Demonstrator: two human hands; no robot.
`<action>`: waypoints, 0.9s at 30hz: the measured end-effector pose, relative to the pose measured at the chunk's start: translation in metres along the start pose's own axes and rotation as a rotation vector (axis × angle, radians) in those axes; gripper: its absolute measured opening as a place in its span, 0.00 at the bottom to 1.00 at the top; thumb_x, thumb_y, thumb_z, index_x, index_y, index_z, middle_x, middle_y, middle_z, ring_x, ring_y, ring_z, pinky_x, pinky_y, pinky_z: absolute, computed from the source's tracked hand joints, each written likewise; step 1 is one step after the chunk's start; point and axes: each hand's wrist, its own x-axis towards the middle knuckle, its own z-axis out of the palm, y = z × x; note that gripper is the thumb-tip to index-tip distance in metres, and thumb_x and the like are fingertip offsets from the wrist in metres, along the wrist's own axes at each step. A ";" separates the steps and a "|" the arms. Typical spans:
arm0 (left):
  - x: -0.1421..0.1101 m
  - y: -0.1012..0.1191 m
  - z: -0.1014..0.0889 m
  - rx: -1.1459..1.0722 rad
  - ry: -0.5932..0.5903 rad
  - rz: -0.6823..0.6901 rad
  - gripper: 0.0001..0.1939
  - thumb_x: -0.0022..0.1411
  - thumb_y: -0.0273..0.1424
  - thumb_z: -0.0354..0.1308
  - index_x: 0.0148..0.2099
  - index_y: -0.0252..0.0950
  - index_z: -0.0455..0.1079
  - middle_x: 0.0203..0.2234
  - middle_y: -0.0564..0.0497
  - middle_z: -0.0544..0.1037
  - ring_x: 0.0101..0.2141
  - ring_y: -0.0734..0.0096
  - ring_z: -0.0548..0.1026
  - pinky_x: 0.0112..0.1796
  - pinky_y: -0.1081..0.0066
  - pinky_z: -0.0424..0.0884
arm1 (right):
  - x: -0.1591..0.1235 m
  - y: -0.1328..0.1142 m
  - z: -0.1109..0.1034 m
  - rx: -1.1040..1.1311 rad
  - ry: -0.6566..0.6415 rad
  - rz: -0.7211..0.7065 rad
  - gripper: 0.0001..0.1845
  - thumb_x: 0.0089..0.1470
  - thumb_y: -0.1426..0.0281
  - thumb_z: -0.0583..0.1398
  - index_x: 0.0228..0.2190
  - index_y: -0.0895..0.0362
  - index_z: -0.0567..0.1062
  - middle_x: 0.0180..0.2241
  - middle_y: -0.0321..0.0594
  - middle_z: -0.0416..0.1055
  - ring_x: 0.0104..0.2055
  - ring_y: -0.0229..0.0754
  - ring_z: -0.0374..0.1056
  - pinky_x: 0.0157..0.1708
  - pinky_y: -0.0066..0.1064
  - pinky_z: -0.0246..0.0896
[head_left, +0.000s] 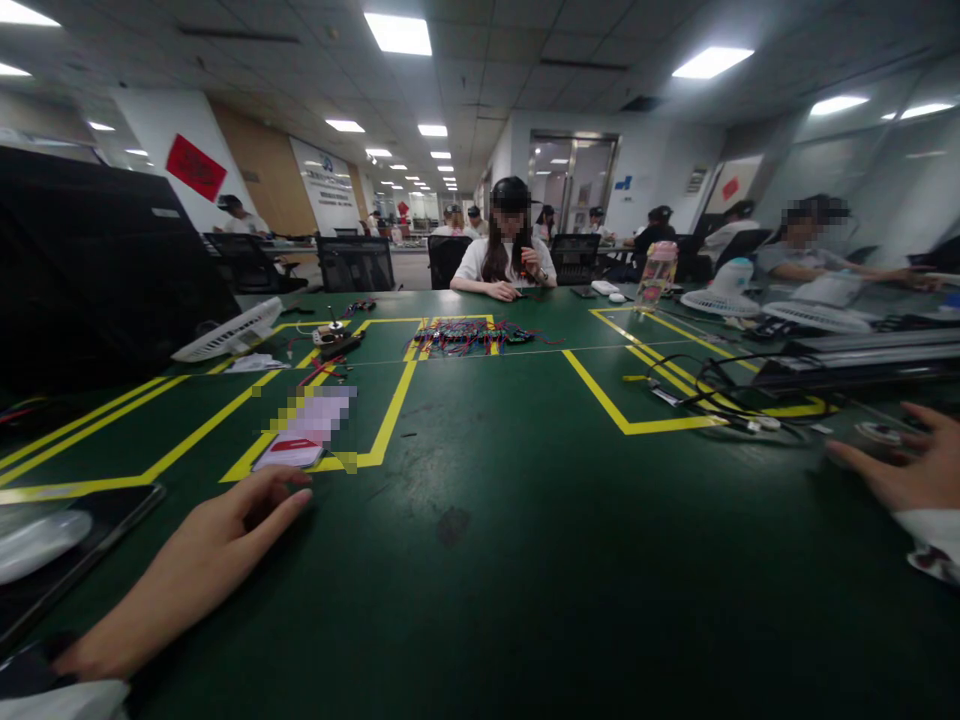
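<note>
My left hand (236,515) rests on the green table, its fingers loosely bent and the thumb apart, holding nothing. Just beyond its fingertips lies a phone (319,425) with a lit, partly blurred screen; whether the fingers touch its near edge I cannot tell. At the far right, my right hand (911,465) is spread open, thumb and fingers apart. Beside its fingers is a small round object (877,433), partly hidden and too blurred to name. Black cables (720,395) with connectors lie to the left of that hand.
Yellow tape (396,415) marks boxes on the table (510,570). Bundled wires with small boards (472,335) lie mid-table. White fans (232,330) and a pink-lidded bottle (658,275) stand farther back. A mouse (41,540) is at left. A person (510,250) sits opposite.
</note>
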 end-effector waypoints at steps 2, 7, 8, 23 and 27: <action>0.000 0.001 -0.001 -0.008 0.016 -0.003 0.28 0.62 0.58 0.46 0.54 0.45 0.63 0.34 0.53 0.78 0.33 0.59 0.79 0.35 0.61 0.73 | 0.001 -0.006 -0.008 -0.006 -0.129 0.098 0.44 0.39 0.60 0.74 0.57 0.58 0.70 0.45 0.56 0.70 0.28 0.38 0.62 0.29 0.36 0.55; 0.002 0.001 0.000 0.003 0.052 -0.003 0.29 0.61 0.58 0.47 0.53 0.44 0.64 0.37 0.51 0.80 0.36 0.57 0.80 0.38 0.60 0.73 | -0.012 -0.042 -0.021 -0.002 -0.039 0.015 0.31 0.47 0.60 0.70 0.51 0.57 0.75 0.44 0.53 0.71 0.34 0.43 0.66 0.34 0.38 0.58; 0.003 0.001 0.000 0.007 0.050 0.000 0.28 0.61 0.58 0.47 0.53 0.44 0.64 0.37 0.51 0.80 0.36 0.57 0.80 0.39 0.60 0.73 | -0.019 -0.055 -0.022 0.033 0.014 -0.066 0.30 0.48 0.60 0.69 0.52 0.58 0.74 0.45 0.53 0.71 0.37 0.44 0.67 0.36 0.38 0.60; 0.000 0.006 -0.001 -0.002 0.035 0.005 0.29 0.62 0.57 0.46 0.57 0.44 0.60 0.34 0.53 0.78 0.33 0.59 0.79 0.36 0.60 0.74 | -0.212 -0.320 -0.024 0.995 -0.503 -1.067 0.22 0.57 0.63 0.65 0.49 0.57 0.68 0.42 0.43 0.69 0.44 0.37 0.67 0.43 0.29 0.67; 0.002 0.001 0.001 0.021 0.026 0.005 0.29 0.62 0.57 0.47 0.57 0.45 0.61 0.33 0.53 0.78 0.32 0.59 0.79 0.35 0.61 0.73 | -0.215 -0.325 -0.018 1.013 -0.629 -1.067 0.24 0.54 0.63 0.67 0.49 0.57 0.69 0.43 0.42 0.69 0.44 0.37 0.67 0.43 0.29 0.66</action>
